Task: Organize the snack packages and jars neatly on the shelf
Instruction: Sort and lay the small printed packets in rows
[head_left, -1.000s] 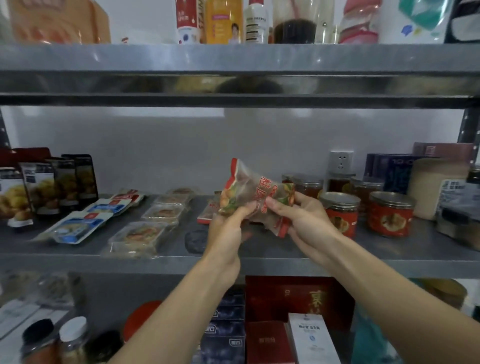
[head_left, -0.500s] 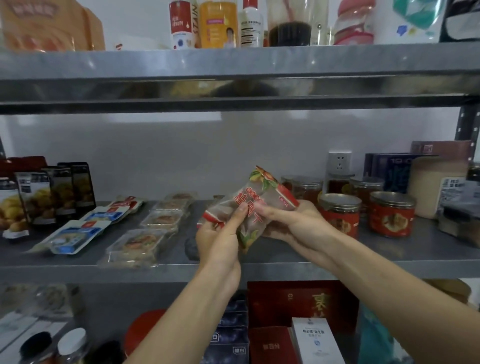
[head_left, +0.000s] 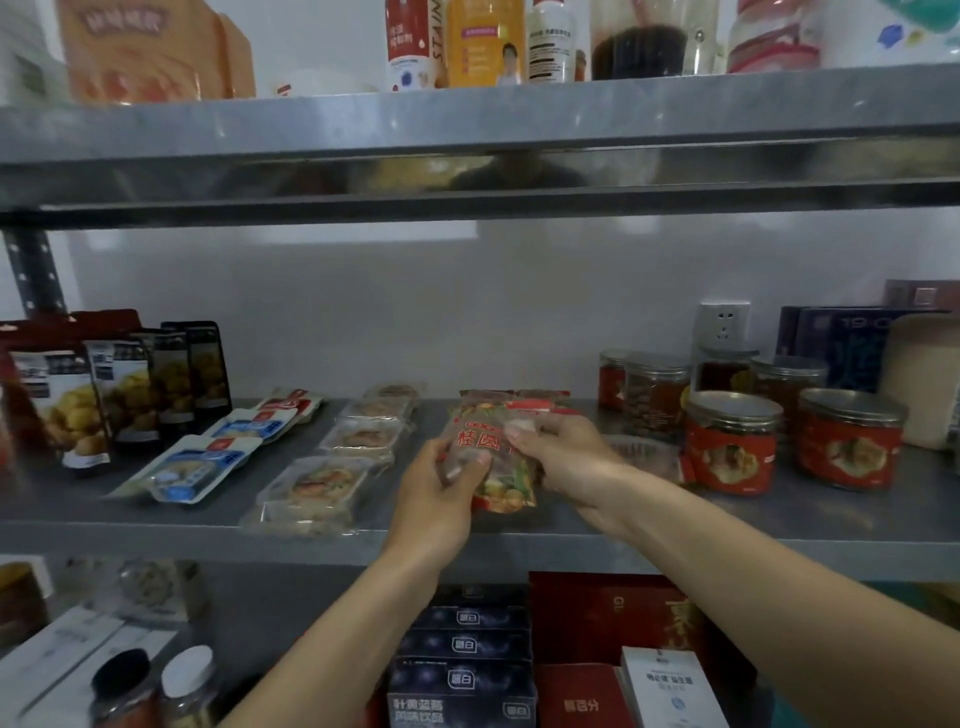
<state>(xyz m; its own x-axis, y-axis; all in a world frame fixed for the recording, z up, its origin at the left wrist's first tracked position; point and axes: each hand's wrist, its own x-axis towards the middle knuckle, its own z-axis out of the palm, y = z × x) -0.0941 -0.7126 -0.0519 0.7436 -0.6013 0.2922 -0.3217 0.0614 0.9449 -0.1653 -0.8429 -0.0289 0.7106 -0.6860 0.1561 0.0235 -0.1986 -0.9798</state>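
Both hands grasp the packet (head_left: 491, 457) — left hand (head_left: 436, 499) at its 8 o'clock, right hand (head_left: 563, 454) at 3 — low over the shelf (head_left: 519, 540) front, likely to square it with packets behind.

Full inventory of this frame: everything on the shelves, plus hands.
snack packet: one, clear with red print, held at middle shelf front
tray packs: four, clear, row left of packet
flat packs: three, blue-white, further left
pouches: four, dark, standing far left
jars: about six, red labels, right
bottles: three, red, yellow, white, top shelf
boxes: stack, dark blue, below middle shelf
left hand: grips packet
right hand: grips packet
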